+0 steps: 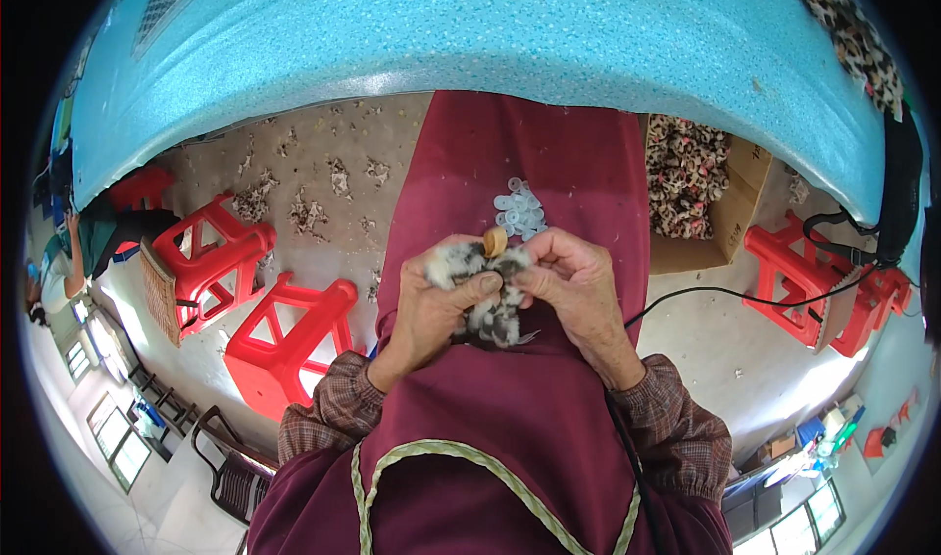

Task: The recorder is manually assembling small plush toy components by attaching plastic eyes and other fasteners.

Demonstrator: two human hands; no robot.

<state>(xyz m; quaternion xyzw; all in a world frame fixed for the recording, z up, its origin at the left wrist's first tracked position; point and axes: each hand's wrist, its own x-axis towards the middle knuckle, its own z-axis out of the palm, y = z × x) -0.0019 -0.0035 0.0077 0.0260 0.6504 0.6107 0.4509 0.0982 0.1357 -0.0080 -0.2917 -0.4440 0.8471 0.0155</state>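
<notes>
Shaggy mottled plush (498, 324) between fingers (557, 247)

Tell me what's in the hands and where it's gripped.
A black-and-white furry piece: the left hand grips its left side, thumb on top; the right hand pinches its right side. The exact contact underneath is hidden.

Fingers (561, 245) partly hide the furry piece (495, 322); the top edge crops the table (490, 35), which partly covers the carton (752, 177).
</notes>
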